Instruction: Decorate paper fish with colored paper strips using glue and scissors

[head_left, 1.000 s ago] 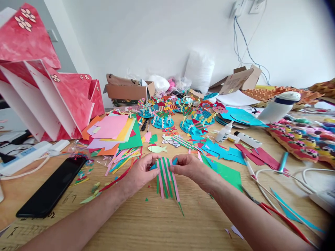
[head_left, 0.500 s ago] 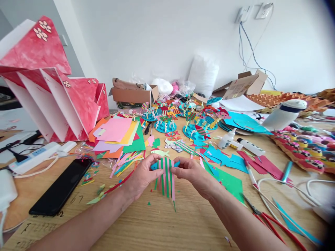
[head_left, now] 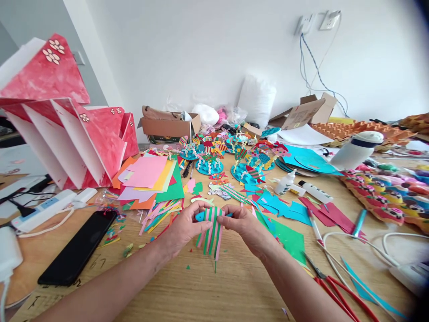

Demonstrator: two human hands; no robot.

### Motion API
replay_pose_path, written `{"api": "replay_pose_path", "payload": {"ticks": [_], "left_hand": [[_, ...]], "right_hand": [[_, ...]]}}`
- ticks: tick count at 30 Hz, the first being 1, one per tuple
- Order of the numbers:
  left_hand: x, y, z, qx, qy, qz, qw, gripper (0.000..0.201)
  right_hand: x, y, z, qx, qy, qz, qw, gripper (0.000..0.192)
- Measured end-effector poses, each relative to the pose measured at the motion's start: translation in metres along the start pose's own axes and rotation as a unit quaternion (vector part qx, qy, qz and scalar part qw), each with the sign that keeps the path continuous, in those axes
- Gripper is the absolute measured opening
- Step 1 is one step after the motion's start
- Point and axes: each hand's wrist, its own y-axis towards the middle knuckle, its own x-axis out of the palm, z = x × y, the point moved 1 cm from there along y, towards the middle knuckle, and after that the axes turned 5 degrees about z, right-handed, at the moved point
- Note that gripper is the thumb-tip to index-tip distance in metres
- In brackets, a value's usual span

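Observation:
Between my two hands, just over the table, is a blue paper fish (head_left: 200, 217) with green and pink paper strips (head_left: 212, 232) across its body, their ends hanging down. My left hand (head_left: 191, 222) pinches it near the head. My right hand (head_left: 238, 218) grips the tail side, its thumb pressed on the strips. A light green paper fish (head_left: 201, 201) lies just behind my hands, partly hidden. Loose green and pink strips (head_left: 239, 196) lie farther back on the table, close to a black-and-white printed fish (head_left: 219, 193).
Stacked coloured paper (head_left: 147, 172) and a black phone (head_left: 78, 246) lie on the left. On the right are red-handled scissors (head_left: 326, 279), a glue bottle (head_left: 284, 182), blue paper scraps (head_left: 281, 206) and a white cable (head_left: 348, 255). Finished fish on blue bases (head_left: 209, 166) stand behind.
The hanging strips have swung left and now slant down that way. Both hands still hold the fish in nearly the same place. The camera view has shifted slightly.

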Motion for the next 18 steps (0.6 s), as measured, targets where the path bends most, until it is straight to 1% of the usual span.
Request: {"api": "replay_pose_path", "payload": {"ticks": [5,9,12,14,17,18], "left_hand": [[0.006,0.008,0.000,0.009,0.059,0.040,0.997,0.027],[0.011,0.011,-0.001,-0.003,0.064,0.041,0.997,0.028],[0.014,0.012,-0.001,-0.014,0.064,0.039,0.997,0.029],[0.015,0.011,0.000,-0.018,0.046,0.024,0.998,0.032],[0.013,0.010,0.002,-0.011,-0.029,-0.022,0.999,0.045],[0.011,0.009,0.001,-0.009,-0.055,-0.026,0.998,0.047]], "right_hand": [[-0.004,-0.004,-0.005,0.008,-0.016,0.011,1.000,0.026],[-0.010,-0.007,-0.009,-0.002,-0.028,0.001,1.000,0.024],[-0.014,-0.009,-0.011,0.013,-0.030,0.008,0.999,0.026],[-0.017,-0.010,-0.011,0.023,-0.025,0.012,0.999,0.028],[-0.026,-0.010,-0.011,0.023,-0.014,0.018,0.999,0.027],[-0.030,-0.010,-0.011,0.021,-0.009,0.021,1.000,0.027]]}}
